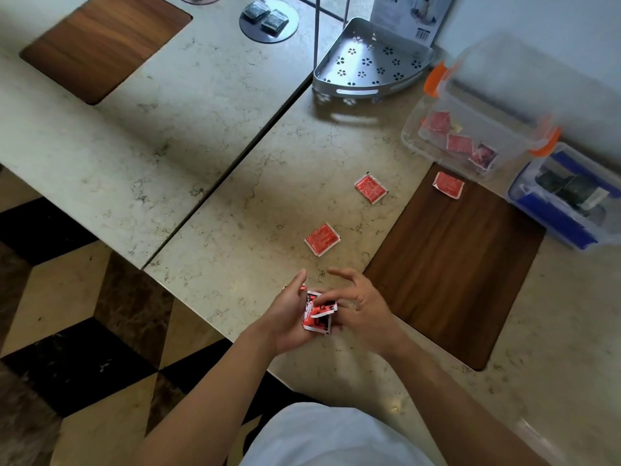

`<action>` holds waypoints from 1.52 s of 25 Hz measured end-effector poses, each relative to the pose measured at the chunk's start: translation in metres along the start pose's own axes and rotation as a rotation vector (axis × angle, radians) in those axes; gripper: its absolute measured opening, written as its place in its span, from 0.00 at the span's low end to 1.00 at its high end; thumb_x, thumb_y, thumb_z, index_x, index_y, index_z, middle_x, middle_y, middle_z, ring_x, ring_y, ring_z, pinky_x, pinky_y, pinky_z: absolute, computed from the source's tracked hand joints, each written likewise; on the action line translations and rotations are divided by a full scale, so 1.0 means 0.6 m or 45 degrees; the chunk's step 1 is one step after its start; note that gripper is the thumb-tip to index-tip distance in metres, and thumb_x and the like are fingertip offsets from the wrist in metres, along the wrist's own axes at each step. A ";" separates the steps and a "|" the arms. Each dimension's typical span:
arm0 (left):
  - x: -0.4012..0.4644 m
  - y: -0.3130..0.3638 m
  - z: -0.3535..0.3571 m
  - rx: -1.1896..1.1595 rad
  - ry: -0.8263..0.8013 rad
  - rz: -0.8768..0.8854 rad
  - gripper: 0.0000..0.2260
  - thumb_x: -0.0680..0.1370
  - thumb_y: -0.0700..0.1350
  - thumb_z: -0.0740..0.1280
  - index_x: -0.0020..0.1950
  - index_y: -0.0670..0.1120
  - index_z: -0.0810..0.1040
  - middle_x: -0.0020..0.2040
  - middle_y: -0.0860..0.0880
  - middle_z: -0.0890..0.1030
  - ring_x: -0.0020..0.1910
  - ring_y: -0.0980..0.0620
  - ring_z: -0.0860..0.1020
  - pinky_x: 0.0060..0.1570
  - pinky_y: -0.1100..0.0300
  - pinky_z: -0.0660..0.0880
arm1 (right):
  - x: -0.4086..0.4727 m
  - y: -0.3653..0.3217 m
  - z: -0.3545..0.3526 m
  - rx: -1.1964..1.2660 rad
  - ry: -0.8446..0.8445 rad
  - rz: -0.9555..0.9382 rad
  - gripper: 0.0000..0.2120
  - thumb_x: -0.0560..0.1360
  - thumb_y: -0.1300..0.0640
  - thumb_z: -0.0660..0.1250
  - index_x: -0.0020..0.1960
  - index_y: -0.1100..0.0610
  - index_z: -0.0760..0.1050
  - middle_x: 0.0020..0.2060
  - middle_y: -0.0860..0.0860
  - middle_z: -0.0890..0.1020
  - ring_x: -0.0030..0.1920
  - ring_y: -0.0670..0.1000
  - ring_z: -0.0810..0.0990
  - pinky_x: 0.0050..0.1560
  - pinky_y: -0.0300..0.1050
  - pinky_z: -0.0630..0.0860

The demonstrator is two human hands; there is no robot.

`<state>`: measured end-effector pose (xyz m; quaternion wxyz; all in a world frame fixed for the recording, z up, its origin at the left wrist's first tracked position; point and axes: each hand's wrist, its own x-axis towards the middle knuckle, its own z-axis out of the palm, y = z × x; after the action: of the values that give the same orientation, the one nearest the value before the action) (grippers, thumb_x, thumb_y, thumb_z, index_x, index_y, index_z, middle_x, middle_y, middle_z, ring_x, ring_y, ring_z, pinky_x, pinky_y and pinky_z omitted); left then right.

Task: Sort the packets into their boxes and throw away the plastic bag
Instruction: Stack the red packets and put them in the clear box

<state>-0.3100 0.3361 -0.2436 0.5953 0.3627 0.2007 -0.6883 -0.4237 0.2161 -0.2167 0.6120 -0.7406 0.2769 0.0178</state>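
Head view: left hand [289, 317] grip clamped on small stack of red foil packets [317, 312], gathered for one trip; right hand [361, 306] fingers apart, squaring stack. Clear orange-latched plastic box [477, 129] far right on marble worktop [235, 213].

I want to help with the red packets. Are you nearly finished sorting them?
Partly. Some red packets already lie in the orange-clipped box, and dark ones in the blue box. The left hand holds a small stack of red packets, with the right hand beside it. Three red packets remain on the counter, two dark packets sit on a far round dish, and no plastic bag shows.
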 end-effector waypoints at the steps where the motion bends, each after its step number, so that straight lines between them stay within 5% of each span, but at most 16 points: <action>1: -0.001 0.002 0.001 -0.032 -0.010 0.011 0.30 0.82 0.63 0.54 0.52 0.38 0.82 0.44 0.39 0.83 0.42 0.42 0.83 0.42 0.52 0.80 | -0.003 -0.001 0.006 -0.117 -0.070 -0.064 0.21 0.71 0.71 0.69 0.49 0.46 0.87 0.69 0.44 0.71 0.69 0.40 0.67 0.68 0.39 0.68; 4: -0.009 0.008 -0.003 -0.066 0.008 0.047 0.23 0.82 0.59 0.62 0.51 0.40 0.84 0.46 0.41 0.85 0.45 0.44 0.85 0.46 0.51 0.82 | 0.002 0.002 0.019 -0.359 -0.274 -0.106 0.20 0.73 0.71 0.69 0.55 0.49 0.85 0.72 0.50 0.67 0.73 0.50 0.63 0.74 0.49 0.62; 8: -0.031 -0.003 -0.035 -0.093 0.070 0.199 0.08 0.77 0.41 0.71 0.54 0.40 0.82 0.49 0.38 0.83 0.45 0.41 0.83 0.49 0.44 0.83 | 0.020 -0.013 0.032 0.320 -0.159 0.112 0.23 0.69 0.82 0.61 0.52 0.62 0.84 0.63 0.55 0.73 0.63 0.44 0.75 0.57 0.40 0.75; 10: -0.045 -0.011 -0.066 -0.175 0.092 0.288 0.13 0.71 0.30 0.67 0.54 0.40 0.81 0.46 0.36 0.82 0.40 0.40 0.83 0.44 0.44 0.83 | 0.034 -0.005 0.043 0.096 0.070 0.171 0.22 0.69 0.77 0.59 0.47 0.57 0.84 0.55 0.55 0.79 0.55 0.52 0.79 0.51 0.43 0.74; 13: -0.065 -0.019 -0.113 -0.184 0.238 0.342 0.22 0.70 0.23 0.54 0.57 0.39 0.79 0.48 0.31 0.84 0.40 0.37 0.84 0.41 0.47 0.84 | 0.051 0.011 0.072 -0.432 0.115 0.187 0.16 0.75 0.63 0.63 0.60 0.52 0.79 0.54 0.53 0.76 0.51 0.48 0.76 0.50 0.36 0.73; 16: -0.086 -0.026 -0.144 -0.194 0.288 0.366 0.26 0.68 0.25 0.54 0.62 0.38 0.77 0.49 0.30 0.83 0.41 0.37 0.83 0.43 0.45 0.83 | 0.057 0.021 0.105 -0.801 -0.022 0.088 0.27 0.74 0.51 0.70 0.71 0.47 0.68 0.57 0.54 0.69 0.56 0.51 0.71 0.57 0.45 0.74; 20: -0.107 -0.039 -0.157 -0.285 0.275 0.436 0.24 0.67 0.28 0.58 0.59 0.38 0.82 0.47 0.33 0.83 0.40 0.39 0.80 0.44 0.44 0.82 | 0.063 0.020 0.128 -0.957 -0.028 -0.014 0.24 0.69 0.53 0.75 0.62 0.50 0.71 0.57 0.54 0.68 0.57 0.54 0.70 0.58 0.49 0.75; 25: -0.103 -0.037 -0.133 -0.219 0.286 0.335 0.16 0.77 0.45 0.64 0.60 0.37 0.81 0.44 0.36 0.82 0.37 0.41 0.80 0.40 0.48 0.81 | 0.057 0.011 0.106 -0.603 0.074 0.139 0.06 0.72 0.56 0.71 0.43 0.52 0.73 0.38 0.45 0.78 0.39 0.49 0.77 0.36 0.45 0.72; 28: -0.093 -0.028 -0.119 -0.104 0.275 0.161 0.26 0.83 0.58 0.57 0.57 0.36 0.82 0.44 0.35 0.82 0.36 0.40 0.81 0.38 0.49 0.82 | 0.045 -0.010 0.091 -0.250 0.126 0.221 0.04 0.73 0.53 0.68 0.39 0.49 0.76 0.33 0.44 0.80 0.35 0.46 0.77 0.33 0.42 0.70; 33: -0.065 -0.016 -0.091 -0.011 0.039 0.043 0.34 0.81 0.67 0.51 0.52 0.39 0.82 0.42 0.37 0.82 0.36 0.40 0.81 0.36 0.52 0.79 | 0.023 -0.037 0.069 0.212 -0.288 0.035 0.15 0.72 0.67 0.70 0.36 0.47 0.82 0.61 0.48 0.75 0.63 0.42 0.76 0.56 0.47 0.77; 36: -0.047 -0.010 -0.079 0.080 -0.111 0.070 0.38 0.77 0.72 0.54 0.46 0.37 0.82 0.37 0.40 0.82 0.36 0.41 0.81 0.39 0.49 0.80 | 0.026 -0.038 0.056 0.089 -0.515 0.022 0.20 0.73 0.75 0.64 0.35 0.52 0.80 0.68 0.50 0.67 0.53 0.44 0.81 0.44 0.39 0.78; 38: -0.035 -0.005 -0.068 0.151 -0.141 0.123 0.32 0.74 0.69 0.65 0.47 0.39 0.82 0.38 0.41 0.82 0.36 0.44 0.81 0.38 0.51 0.80 | 0.038 -0.031 0.052 0.091 -0.468 0.107 0.20 0.72 0.80 0.59 0.36 0.59 0.80 0.68 0.53 0.67 0.42 0.53 0.80 0.36 0.43 0.76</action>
<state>-0.3016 0.3800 -0.2555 0.6154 0.3681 0.1085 -0.6885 -0.3864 0.2375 -0.2161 0.6770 -0.6903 0.1916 0.1684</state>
